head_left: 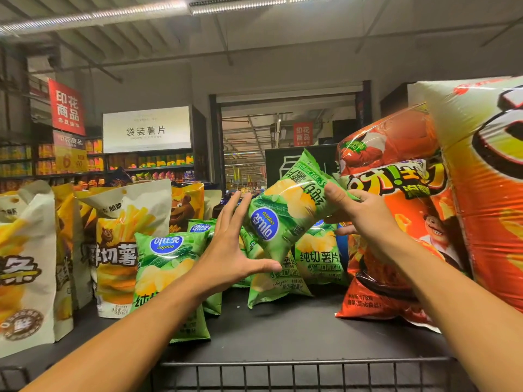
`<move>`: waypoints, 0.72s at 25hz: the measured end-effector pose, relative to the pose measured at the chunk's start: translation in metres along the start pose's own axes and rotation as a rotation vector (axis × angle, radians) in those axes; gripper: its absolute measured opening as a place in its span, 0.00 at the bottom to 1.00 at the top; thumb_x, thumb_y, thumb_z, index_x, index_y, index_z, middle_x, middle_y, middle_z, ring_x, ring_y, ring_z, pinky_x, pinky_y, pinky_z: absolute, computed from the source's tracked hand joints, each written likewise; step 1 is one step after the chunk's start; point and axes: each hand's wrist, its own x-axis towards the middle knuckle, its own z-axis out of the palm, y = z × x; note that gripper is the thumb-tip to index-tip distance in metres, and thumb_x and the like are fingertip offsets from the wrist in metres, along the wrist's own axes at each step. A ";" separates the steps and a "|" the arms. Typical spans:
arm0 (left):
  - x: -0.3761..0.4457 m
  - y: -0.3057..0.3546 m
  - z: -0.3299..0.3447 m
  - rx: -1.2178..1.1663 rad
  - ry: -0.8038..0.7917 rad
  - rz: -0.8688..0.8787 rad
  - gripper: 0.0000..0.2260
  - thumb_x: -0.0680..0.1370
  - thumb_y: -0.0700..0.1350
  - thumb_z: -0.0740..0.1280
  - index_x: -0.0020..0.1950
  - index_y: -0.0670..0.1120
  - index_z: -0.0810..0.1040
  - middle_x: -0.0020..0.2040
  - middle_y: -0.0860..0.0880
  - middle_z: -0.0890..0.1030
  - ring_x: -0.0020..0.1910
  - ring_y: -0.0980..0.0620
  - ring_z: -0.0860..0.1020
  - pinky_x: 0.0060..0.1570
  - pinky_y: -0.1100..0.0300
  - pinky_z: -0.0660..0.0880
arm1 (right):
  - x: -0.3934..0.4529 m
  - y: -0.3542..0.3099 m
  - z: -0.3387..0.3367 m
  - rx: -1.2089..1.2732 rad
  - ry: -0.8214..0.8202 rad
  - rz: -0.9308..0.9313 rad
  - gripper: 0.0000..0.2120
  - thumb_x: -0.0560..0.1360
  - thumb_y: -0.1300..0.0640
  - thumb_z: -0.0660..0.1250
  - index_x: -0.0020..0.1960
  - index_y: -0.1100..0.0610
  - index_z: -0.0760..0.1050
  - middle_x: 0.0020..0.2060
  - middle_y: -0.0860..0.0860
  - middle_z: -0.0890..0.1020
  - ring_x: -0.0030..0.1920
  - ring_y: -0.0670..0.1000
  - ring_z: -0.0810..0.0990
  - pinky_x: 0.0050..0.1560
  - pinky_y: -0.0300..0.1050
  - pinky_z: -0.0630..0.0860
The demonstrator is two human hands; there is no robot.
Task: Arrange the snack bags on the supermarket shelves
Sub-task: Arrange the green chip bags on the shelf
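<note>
A green bag of potato chips (285,210) hangs upside down and tilted above the dark shelf (283,329). My right hand (359,213) grips its upper right end, thumb on the front. My left hand (235,250) is spread wide, its fingers and thumb touching the bag's lower left edge. Beneath and behind it stand more green chip bags: one at the front left (167,267), one in the middle (271,281) and one to the right (319,258).
Large white-and-yellow fry bags (124,244) fill the shelf's left side. Big orange-red snack bags (396,222) crowd the right. A wire rail (283,366) runs along the shelf's front edge. Further shelves and signs stand across the aisle.
</note>
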 end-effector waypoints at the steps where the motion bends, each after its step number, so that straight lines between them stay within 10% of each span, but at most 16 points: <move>1: 0.000 0.000 0.000 0.012 -0.020 0.005 0.60 0.55 0.75 0.73 0.78 0.64 0.43 0.79 0.63 0.41 0.79 0.58 0.44 0.75 0.48 0.50 | 0.000 0.000 0.000 0.001 -0.006 0.023 0.29 0.63 0.34 0.71 0.46 0.60 0.81 0.36 0.51 0.87 0.37 0.51 0.87 0.28 0.40 0.79; 9: -0.001 0.002 -0.002 0.102 -0.003 0.156 0.58 0.57 0.71 0.74 0.77 0.66 0.42 0.81 0.57 0.42 0.80 0.54 0.41 0.74 0.45 0.48 | -0.001 -0.001 -0.002 0.050 0.001 0.164 0.34 0.62 0.31 0.72 0.46 0.62 0.83 0.39 0.56 0.88 0.39 0.54 0.88 0.27 0.40 0.78; 14: -0.001 0.000 -0.005 0.216 0.114 0.204 0.44 0.69 0.46 0.77 0.78 0.58 0.55 0.79 0.56 0.55 0.79 0.50 0.53 0.74 0.42 0.61 | -0.004 -0.005 -0.002 -0.001 -0.054 0.193 0.34 0.64 0.28 0.70 0.46 0.60 0.83 0.39 0.54 0.88 0.38 0.53 0.88 0.26 0.39 0.77; 18: -0.001 0.000 -0.007 0.172 0.119 0.175 0.40 0.71 0.44 0.74 0.77 0.58 0.56 0.76 0.58 0.59 0.77 0.53 0.58 0.73 0.50 0.61 | -0.004 -0.005 -0.002 0.013 -0.056 0.187 0.31 0.66 0.29 0.68 0.52 0.54 0.83 0.48 0.52 0.87 0.45 0.53 0.88 0.30 0.43 0.80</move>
